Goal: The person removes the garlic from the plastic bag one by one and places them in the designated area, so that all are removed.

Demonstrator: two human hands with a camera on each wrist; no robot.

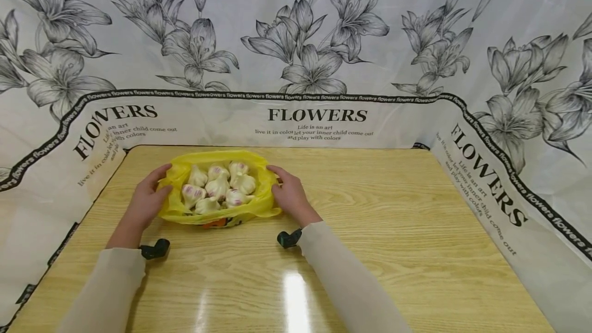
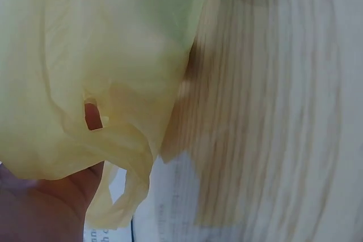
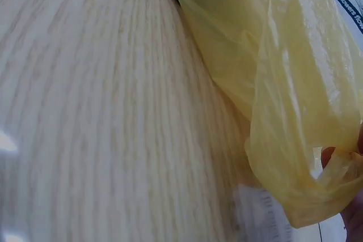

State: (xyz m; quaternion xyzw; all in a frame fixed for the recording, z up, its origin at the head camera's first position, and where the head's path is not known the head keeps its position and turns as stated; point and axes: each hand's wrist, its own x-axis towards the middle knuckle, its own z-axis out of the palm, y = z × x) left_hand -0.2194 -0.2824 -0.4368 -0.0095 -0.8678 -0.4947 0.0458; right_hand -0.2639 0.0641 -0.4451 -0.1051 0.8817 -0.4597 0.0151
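A yellow plastic bag lies on the table with its mouth spread wide. Inside it sit several garlic bulbs, white with some purple labels. At the bag's left side my left hand holds the rim between thumb and fingers; in the left wrist view, a bit of skin shows through a hole in the yellow plastic. My right hand grips the opposite side in the same way, and the right wrist view shows its fingertip behind the film. Dark print on the bag's front is partly folded out of sight.
The wooden table extends to the right and in front of the bag. White cloth with flower drawings stands along its back and both sides. Each wrist carries a small black device.
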